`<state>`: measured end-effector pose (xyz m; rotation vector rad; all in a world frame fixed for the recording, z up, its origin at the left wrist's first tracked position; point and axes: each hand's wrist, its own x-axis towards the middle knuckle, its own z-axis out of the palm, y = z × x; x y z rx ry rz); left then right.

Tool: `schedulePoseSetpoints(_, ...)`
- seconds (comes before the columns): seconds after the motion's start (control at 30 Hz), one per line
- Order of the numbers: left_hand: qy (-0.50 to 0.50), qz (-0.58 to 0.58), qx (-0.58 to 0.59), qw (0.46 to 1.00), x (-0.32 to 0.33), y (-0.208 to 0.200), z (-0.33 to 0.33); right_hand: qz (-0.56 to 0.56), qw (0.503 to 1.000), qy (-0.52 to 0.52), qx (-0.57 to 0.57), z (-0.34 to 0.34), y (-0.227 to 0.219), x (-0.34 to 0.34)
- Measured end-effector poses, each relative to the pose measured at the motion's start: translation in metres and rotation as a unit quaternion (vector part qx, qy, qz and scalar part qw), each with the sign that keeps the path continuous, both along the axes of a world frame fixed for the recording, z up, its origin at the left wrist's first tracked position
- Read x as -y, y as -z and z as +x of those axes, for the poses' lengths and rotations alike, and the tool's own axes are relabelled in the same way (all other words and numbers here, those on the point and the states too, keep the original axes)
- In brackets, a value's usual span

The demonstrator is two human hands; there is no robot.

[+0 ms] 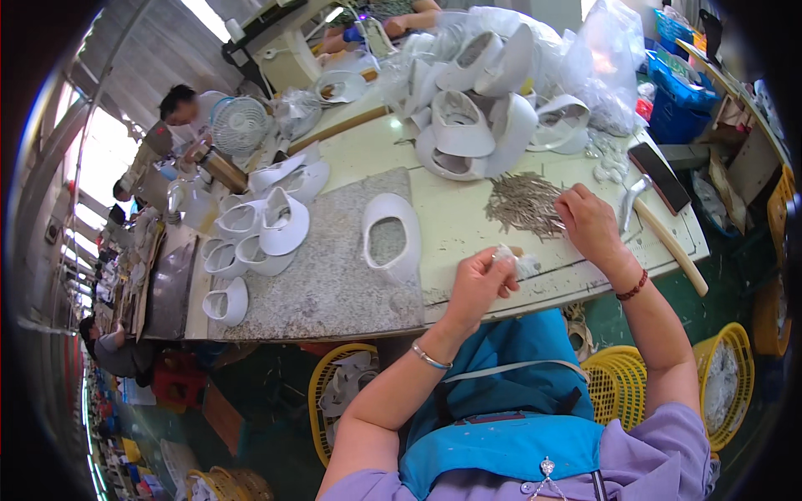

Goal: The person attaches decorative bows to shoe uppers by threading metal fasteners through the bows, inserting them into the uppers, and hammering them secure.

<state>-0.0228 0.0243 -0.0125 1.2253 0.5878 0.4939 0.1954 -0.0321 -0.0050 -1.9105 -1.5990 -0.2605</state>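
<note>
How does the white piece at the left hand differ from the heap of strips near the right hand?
The white piece is pale and crumpled-looking; the heap of strips is greyish brown and made of many thin slivers. The white piece is small, while the heap spreads wider. The left hand pinches the white piece; the heap lies on the table, the right hand at its edge.

The left hand (479, 285) is held with the left fingers (504, 286) curled inward; the left wrist (441, 336) and left forearm (391, 388) are placed below and to the left of them. The right hand (593, 227) is turned leftward, the right fingers (571, 203) bent and bunched together, with the right wrist (621, 271) and right forearm (660, 327) set below and to their right.
</note>
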Motion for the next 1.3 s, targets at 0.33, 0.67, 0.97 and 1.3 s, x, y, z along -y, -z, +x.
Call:
schedulePoseSetpoints(0.33,-0.074,-0.014,0.02,0.997,-0.007,-0.007,-0.002,-0.002,0.985,-0.052,-0.164,0.0,-0.001,-0.011)
schedulePoseSetpoints(0.67,-0.074,-0.027,0.038,0.996,-0.003,-0.004,-0.006,0.011,0.984,-0.063,-0.165,-0.004,-0.002,-0.004)
schedulePoseSetpoints(0.97,-0.063,-0.027,0.033,0.997,-0.005,-0.005,-0.005,-0.034,0.986,-0.032,-0.161,-0.008,-0.003,-0.008)
schedulePoseSetpoints(1.3,-0.075,-0.037,0.048,0.995,-0.004,-0.005,-0.005,0.045,0.978,-0.04,-0.2,-0.013,-0.01,-0.008)
